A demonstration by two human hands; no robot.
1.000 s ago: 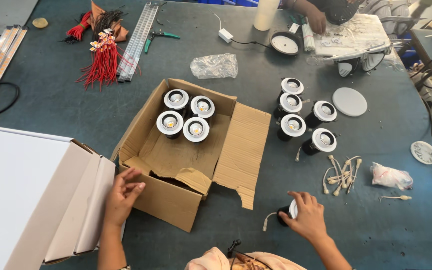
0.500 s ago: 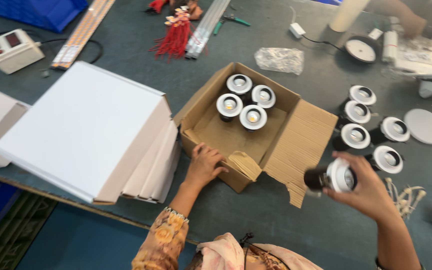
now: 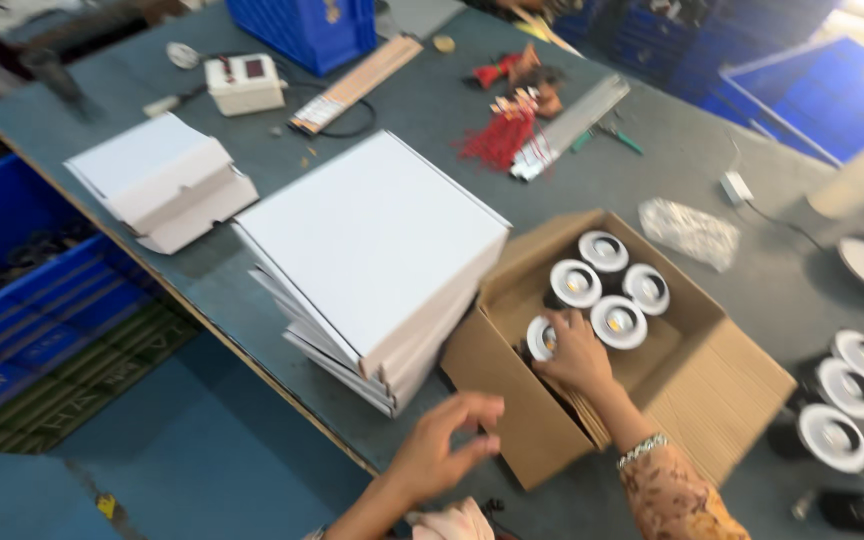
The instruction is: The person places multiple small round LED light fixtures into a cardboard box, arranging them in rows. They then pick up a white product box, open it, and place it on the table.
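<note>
I could not make out much at the frame's right edge, where the loose lamps [image 3: 837, 438] on the bench [image 3: 652, 170] were cut off and blurred. My right hand [image 3: 577, 352] was inside the carton [image 3: 512, 405], fingers curled over a lamp [image 3: 542, 338] that they mostly hid, beside four more lamps [image 3: 607, 290]. My left hand [image 3: 444, 445] hung blurred and half open, empty, near the carton's front wall, beside the stack of white boxes [image 3: 372, 240].

A grey-green worktable [image 3: 432, 120] is flanked by stacked blue plastic crates [image 3: 812, 90]; a blue floor [image 3: 202, 450] is seen below.
</note>
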